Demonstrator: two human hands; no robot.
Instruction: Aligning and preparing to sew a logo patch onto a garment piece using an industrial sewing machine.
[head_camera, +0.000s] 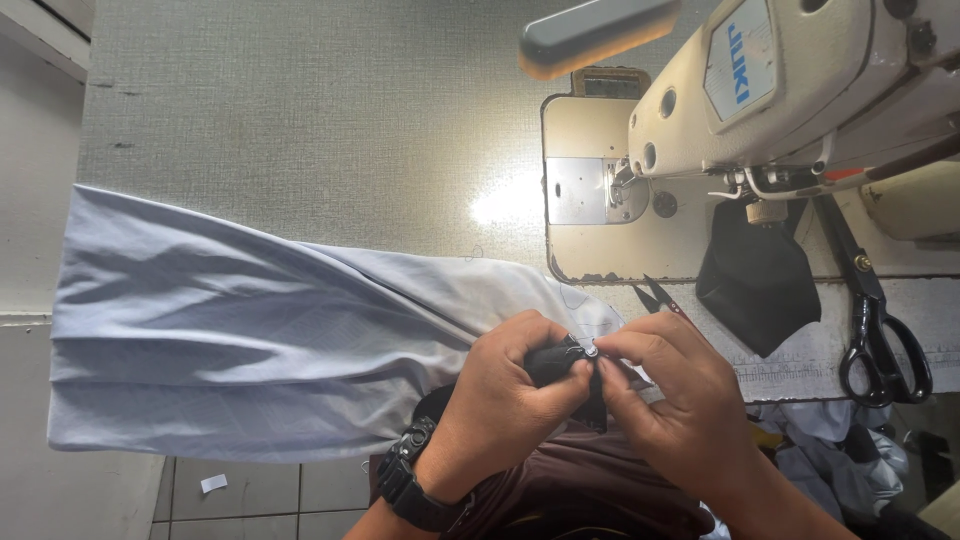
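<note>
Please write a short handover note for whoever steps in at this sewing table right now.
Left hand: closed around a small black piece, watch on the wrist.
Right hand: fingertips pinching a small silver bit at the top of that black piece.
The light blue fabric lies spread across the table to the left, one end under the hands.
Sewing machine sits idle at the upper right, nothing under its needle.
Small snips lie just beyond the hands; large black scissors lie at the far right.
Done: fabric laid out. Left: cannot tell.
</note>
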